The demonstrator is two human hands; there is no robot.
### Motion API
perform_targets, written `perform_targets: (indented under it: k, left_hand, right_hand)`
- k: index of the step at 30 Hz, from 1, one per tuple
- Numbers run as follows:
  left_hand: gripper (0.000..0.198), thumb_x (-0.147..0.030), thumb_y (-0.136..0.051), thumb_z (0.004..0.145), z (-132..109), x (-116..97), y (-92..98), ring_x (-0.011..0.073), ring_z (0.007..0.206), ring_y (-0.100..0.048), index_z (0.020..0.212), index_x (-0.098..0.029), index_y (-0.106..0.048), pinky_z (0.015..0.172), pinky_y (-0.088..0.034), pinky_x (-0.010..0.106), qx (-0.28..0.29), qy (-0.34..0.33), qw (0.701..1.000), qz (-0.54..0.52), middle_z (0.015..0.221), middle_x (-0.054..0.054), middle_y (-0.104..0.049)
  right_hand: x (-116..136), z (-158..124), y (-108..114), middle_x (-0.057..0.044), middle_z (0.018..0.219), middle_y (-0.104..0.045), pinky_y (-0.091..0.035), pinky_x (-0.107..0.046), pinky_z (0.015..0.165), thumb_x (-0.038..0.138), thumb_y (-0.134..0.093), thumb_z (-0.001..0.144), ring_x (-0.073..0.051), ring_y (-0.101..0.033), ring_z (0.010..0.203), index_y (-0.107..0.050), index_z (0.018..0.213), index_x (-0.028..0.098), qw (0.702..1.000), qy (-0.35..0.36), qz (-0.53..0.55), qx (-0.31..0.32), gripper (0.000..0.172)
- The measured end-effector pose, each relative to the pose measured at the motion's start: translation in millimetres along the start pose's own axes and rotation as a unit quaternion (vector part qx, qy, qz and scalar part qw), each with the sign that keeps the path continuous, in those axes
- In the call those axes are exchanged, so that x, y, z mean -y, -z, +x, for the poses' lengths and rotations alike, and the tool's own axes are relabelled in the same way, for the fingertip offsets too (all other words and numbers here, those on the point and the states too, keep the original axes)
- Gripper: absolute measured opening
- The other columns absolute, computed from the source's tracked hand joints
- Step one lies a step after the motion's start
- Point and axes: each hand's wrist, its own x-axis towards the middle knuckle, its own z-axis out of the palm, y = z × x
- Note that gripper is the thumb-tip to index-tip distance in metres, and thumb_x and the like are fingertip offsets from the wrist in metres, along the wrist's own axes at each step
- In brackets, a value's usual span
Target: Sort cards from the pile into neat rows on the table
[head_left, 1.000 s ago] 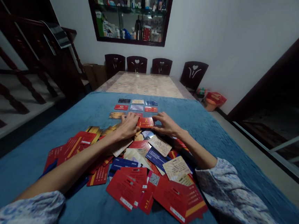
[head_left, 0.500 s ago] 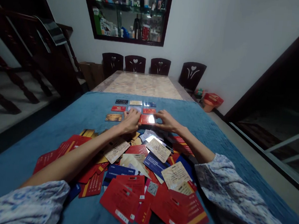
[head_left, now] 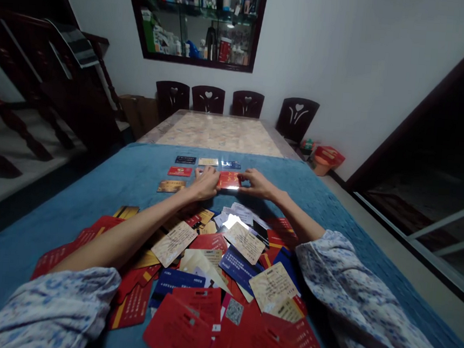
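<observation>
A red card [head_left: 228, 180] is held by its two side edges between my hands, just above or on the blue cloth [head_left: 143, 171]. Fingers of my left hand [head_left: 205, 184] close on its left edge, while my right hand [head_left: 257, 184] pinches the right edge. Beyond and to the left lie cards in rows: a black card [head_left: 185, 160], a cream card [head_left: 208, 161], a blue card [head_left: 231, 165], another red card [head_left: 179, 171] and a gold card [head_left: 171, 186]. My left hand hides most of the spot between the two red cards.
Closer to me, a loose heap of red, blue and cream cards [head_left: 244, 243] spreads under my forearms. Past the cloth runs the bare tabletop [head_left: 223, 132], with several dark chairs [head_left: 208, 100] behind. A stair railing [head_left: 14, 106] stands at left.
Both hands have moved the red card slightly away from me, and it now covers where another red card showed behind it. The glare on it has shrunk to its near edge.
</observation>
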Motion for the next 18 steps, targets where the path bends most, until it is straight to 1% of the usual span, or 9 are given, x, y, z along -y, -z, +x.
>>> perform_targets:
  k: [4, 8, 12, 18]
  left_hand:
    - [0.036, -0.02, -0.058, 0.086, 14.5, 4.3, -6.2, 0.0362, 0.136, -0.038, 0.123, -0.02, -0.059, 0.108, -0.034, 0.058, 0.001, 0.001, 1.0, -0.008, 0.138, 0.018, -0.053]
    - [0.037, -0.021, -0.058, 0.087, 26.1, 7.7, -11.4, 0.0357, 0.135, -0.038, 0.124, -0.021, -0.059, 0.107, -0.034, 0.058, 0.004, 0.002, 1.0, -0.008, 0.137, 0.017, -0.053]
    - [0.037, -0.023, -0.058, 0.087, 35.4, 10.3, -15.3, 0.0365, 0.136, -0.037, 0.124, -0.02, -0.06, 0.105, -0.035, 0.058, 0.01, 0.007, 1.0, 0.0, 0.138, 0.018, -0.053]
    - [0.036, -0.022, -0.056, 0.088, 45.2, 11.7, -16.4, 0.0381, 0.138, -0.036, 0.123, -0.017, -0.061, 0.107, -0.033, 0.063, 0.02, 0.011, 1.0, 0.014, 0.141, 0.021, -0.052]
  right_hand:
    - [-6.9, 7.8, -0.7, -0.011, 0.102, -0.069, -0.042, -0.033, 0.084, 0.034, -0.073, 0.084, -0.022, -0.058, 0.092, -0.073, 0.113, 0.012, 1.0, -0.008, -0.019, 0.012, 0.036]
    - [-12.1, 15.3, -3.4, -0.013, 0.103, -0.069, -0.043, -0.032, 0.083, 0.033, -0.074, 0.084, -0.022, -0.058, 0.092, -0.072, 0.113, 0.01, 0.999, -0.03, -0.038, 0.025, 0.037]
    - [-15.5, 21.7, -5.6, -0.011, 0.102, -0.069, -0.042, -0.03, 0.084, 0.034, -0.074, 0.085, -0.021, -0.058, 0.091, -0.073, 0.107, 0.011, 0.997, -0.04, -0.058, 0.033, 0.032]
    - [-19.7, 30.4, -5.9, -0.014, 0.101, -0.071, -0.041, -0.03, 0.082, 0.037, -0.07, 0.088, -0.022, -0.059, 0.089, -0.073, 0.107, 0.009, 0.993, -0.049, -0.087, 0.061, 0.034]
